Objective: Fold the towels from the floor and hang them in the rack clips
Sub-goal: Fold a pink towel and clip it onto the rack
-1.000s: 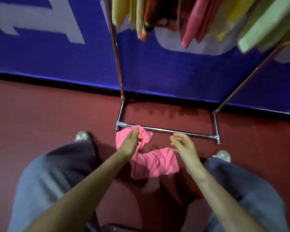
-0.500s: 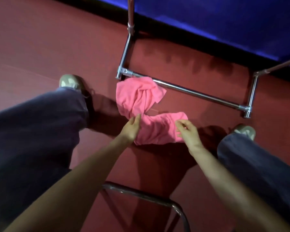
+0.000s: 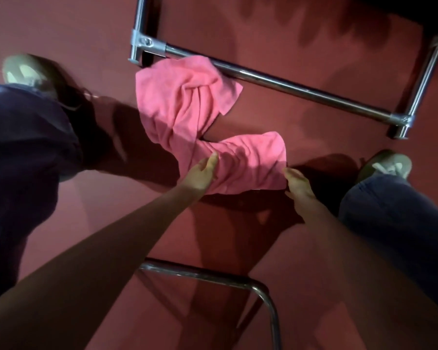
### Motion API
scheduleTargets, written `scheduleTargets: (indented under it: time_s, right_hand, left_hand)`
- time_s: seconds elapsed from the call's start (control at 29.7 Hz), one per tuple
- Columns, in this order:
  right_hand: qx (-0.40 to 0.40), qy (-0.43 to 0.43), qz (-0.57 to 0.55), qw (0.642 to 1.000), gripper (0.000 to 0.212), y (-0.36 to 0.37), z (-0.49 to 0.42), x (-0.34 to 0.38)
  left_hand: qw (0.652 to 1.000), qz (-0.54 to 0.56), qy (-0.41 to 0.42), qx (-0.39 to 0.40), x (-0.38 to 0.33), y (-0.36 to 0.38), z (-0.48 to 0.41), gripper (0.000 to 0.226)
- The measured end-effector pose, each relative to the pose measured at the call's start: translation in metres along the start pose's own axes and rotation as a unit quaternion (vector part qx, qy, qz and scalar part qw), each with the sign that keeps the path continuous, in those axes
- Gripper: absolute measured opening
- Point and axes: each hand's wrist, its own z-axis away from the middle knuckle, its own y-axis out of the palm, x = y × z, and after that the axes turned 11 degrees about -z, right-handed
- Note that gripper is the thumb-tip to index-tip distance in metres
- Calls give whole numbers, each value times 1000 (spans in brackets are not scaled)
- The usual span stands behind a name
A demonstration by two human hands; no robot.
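A crumpled pink towel (image 3: 202,117) lies on the red floor, its far end against the rack's chrome base bar (image 3: 288,84). My left hand (image 3: 200,175) lies on the towel's near left edge, fingers extended over the cloth. At the towel's near right corner is my right hand (image 3: 299,183), its fingertips touching the edge. Whether either hand has pinched the cloth cannot be told. The rack's clips and hanging towels are out of view.
My legs in dark trousers and pale shoes (image 3: 28,72) (image 3: 387,165) stand to either side of the towel. A curved chrome tube (image 3: 238,279) crosses the floor near me. The rack's base legs (image 3: 139,29) (image 3: 420,79) run away from me.
My head has tilted further down, so the hanging towels and blue wall left the view. Both hands came down from above the towel to its near edge.
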Motion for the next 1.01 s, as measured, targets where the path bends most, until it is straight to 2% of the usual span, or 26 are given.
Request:
scheduleTargets:
  time_s: [0.2, 0.34, 0.44, 0.51, 0.61, 0.71, 0.81, 0.88, 0.91, 1.01]
  right_hand:
    - [32, -14, 0, 999, 28, 8, -19, -23]
    - [17, -43, -70, 996, 18, 21, -15, -34]
    - [2, -118, -63, 991, 17, 27, -5, -29]
    - [34, -177, -56, 982, 17, 25, 8, -21]
    - [93, -245, -63, 963, 17, 16, 47, 0]
    - [167, -286, -61, 942, 22, -2, 100, 36]
    - [227, -287, -12, 931, 27, -25, 148, 73]
    - [277, -273, 1, 921, 27, -30, 157, 96]
    - [265, -347, -18, 899, 26, -60, 228, 117]
    - [310, -340, -3, 888, 22, -60, 255, 137]
  left_hand:
    - [1000, 5, -30, -4, 10, 14, -14, 50]
    - [999, -16, -43, 4, 12, 13, -15, 57]
    - [999, -16, -28, -5, 6, 12, -16, 44]
    - [1000, -17, -10, -8, -4, 13, -7, 38]
    - [1000, 14, 27, 8, -17, 13, 23, 38]
    - [996, -19, 87, 14, -29, 1, 68, 37]
    - [990, -28, 133, 28, -43, -21, 105, 40]
    - [990, -42, 134, 17, -55, -30, 110, 36]
    - [971, -69, 229, -19, -73, -48, 185, 32]
    - [954, -52, 294, -19, -91, -50, 209, 27]
